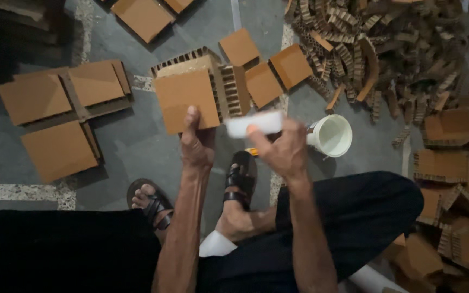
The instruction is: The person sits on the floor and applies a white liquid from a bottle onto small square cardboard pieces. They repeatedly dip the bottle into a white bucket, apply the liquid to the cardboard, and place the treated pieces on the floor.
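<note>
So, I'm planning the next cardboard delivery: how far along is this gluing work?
Done, it seems: flat brown cardboard squares laid out on the grey floor. In hand: the left hand holds a brown honeycomb cardboard square, and the right hand a blurred white object beside a white plastic bucket. Left: a big heap of loose honeycomb cardboard strips.

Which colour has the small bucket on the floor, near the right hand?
The bucket is white, inside and out. The head view shows it clearly, just beyond the right hand.
</note>
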